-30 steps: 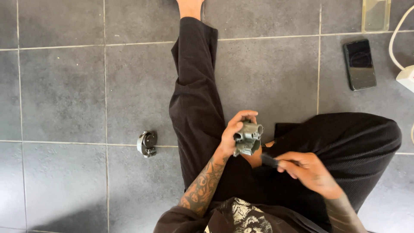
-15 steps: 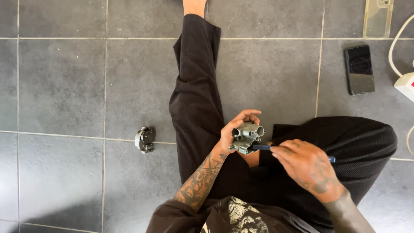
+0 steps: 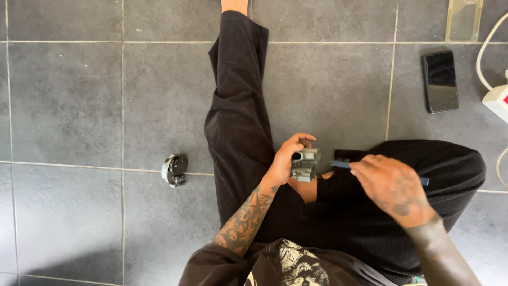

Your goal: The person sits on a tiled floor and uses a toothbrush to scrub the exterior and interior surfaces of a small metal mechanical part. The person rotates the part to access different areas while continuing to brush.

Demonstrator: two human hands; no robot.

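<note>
I sit on a grey tiled floor in black trousers, one leg stretched forward. My left hand (image 3: 286, 156) grips a small grey metal part (image 3: 305, 164), a cast body with round ports, held above my lap. My right hand (image 3: 392, 186) holds a slim blue-handled tool (image 3: 339, 164) whose tip points left toward the metal part; the tip is close beside it, and I cannot tell if it touches. The tool's other end pokes out past my right hand.
A small round grey metal piece (image 3: 174, 170) lies on the floor left of my leg. A black phone (image 3: 440, 81) lies at the right, a clear phone case (image 3: 464, 20) above it, and a white power strip (image 3: 498, 100) with a cable at the right edge.
My right hand has drawn back to the right, and the tool now lies level. The left hand has turned the metal part slightly. The view has shifted a little.
</note>
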